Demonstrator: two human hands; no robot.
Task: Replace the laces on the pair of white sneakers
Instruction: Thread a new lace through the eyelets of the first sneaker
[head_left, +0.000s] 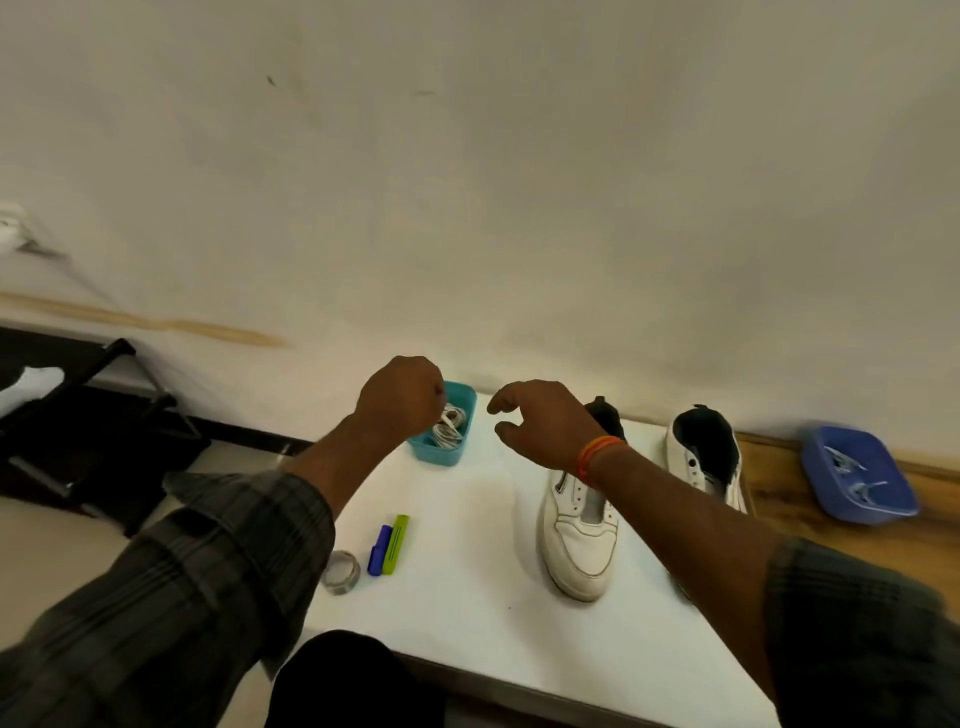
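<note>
Two white sneakers stand on the white table (467, 613), toes toward me. No lace shows in the eyelets of the nearer sneaker (579, 545), and my right forearm crosses its heel. The other sneaker (704, 457) stands further right. A teal box (457, 452) at the table's back edge holds coiled white laces (451, 428). My left hand (400, 400) is curled over the box's left side, its fingers closed at the top of the coil. My right hand (545, 421) hovers between the box and the near sneaker, fingers loosely curled, holding nothing.
A roll of clear tape (340, 571), a blue marker (379, 551) and a green marker (397, 543) lie at the table's left front. A blue tray (831, 499) with pale items sits on the wooden surface to the right. A black frame (78, 415) stands on the floor at left.
</note>
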